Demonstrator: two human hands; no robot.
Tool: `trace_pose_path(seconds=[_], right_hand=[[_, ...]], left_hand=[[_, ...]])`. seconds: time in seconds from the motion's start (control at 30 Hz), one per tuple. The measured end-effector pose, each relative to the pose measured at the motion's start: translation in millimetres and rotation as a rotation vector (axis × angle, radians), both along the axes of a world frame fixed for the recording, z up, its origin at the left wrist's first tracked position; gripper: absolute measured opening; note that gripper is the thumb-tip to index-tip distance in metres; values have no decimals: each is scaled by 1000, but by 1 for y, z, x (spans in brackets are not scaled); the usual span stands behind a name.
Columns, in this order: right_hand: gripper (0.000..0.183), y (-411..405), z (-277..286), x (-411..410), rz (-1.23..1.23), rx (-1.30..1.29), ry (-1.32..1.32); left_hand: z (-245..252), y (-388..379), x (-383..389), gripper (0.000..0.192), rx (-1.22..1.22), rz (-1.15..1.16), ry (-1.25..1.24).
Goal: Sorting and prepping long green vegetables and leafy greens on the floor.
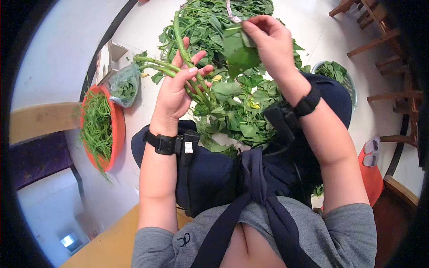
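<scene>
Several thick green vine stems [183, 50] lie across my left hand [177, 87], pinned by the thumb with the other fingers spread. My right hand [271, 43] pinches a broad green leaf [239, 52] near its top edge, to the right of the stems. Beyond both hands spreads a large heap of leafy green vines [207, 26] on the pale floor. A twisted strip of whitish cloth or plastic [233, 15] shows on the heap, close to my right fingertips. Loose leaves [249, 130], a few of them yellowed, cover the floor between my knees.
On the left, an orange basin [118, 134] holds thin green stems. Beside it sit a clear plastic bag of leaves [124, 85] and a whitish block-like object [109, 60]. A light blue basket [352, 90] with leaves stands by my right knee. Wooden chairs [385, 40] are farther right.
</scene>
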State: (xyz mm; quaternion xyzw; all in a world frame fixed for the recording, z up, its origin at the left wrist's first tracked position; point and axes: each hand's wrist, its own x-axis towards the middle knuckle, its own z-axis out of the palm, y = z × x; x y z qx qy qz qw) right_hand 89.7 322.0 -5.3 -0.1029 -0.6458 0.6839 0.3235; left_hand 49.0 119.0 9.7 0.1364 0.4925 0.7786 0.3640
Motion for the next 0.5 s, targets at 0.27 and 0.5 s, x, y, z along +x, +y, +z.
trace_pose_path(seconds=[0.27,0.5], right_hand=[[22,5,-49,35,178,1036,-522],[23,10,3,25,145,692,-665]], left_hand=[[2,-11,-11,48,145,50,-81],[16,-41,-36,40,572,79,-374]])
